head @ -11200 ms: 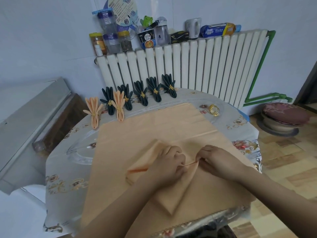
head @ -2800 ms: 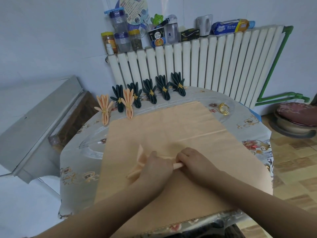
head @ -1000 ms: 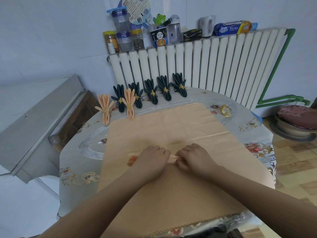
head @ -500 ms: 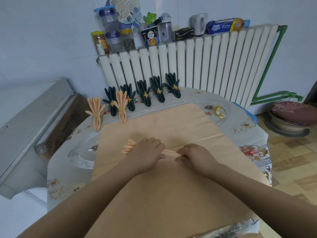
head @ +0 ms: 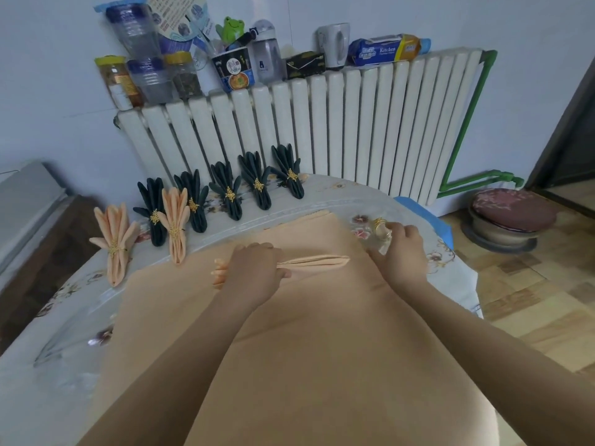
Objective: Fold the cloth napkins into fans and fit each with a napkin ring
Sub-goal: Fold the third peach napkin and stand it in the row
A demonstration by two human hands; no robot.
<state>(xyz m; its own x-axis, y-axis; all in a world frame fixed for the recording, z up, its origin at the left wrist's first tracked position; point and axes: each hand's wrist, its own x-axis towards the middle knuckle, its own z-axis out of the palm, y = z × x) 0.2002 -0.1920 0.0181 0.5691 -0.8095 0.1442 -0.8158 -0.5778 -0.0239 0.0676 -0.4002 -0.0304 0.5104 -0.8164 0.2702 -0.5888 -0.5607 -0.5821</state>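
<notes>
We're at the ring-fitting step: the pleated peach napkin [head: 310, 263] lies on the peach cloth stack [head: 289, 349] mid-table, with our left hand [head: 254, 275] curled tight round its left half. Our right hand [head: 401, 252] is at the gold napkin ring [head: 381, 227] by the stack's far right corner, fingers [head: 391, 233] bent over it; whether they've actually closed on it we can't tell. Next: bring the ring over and thread the free right end through, keeping the pleats squeezed.
</notes>
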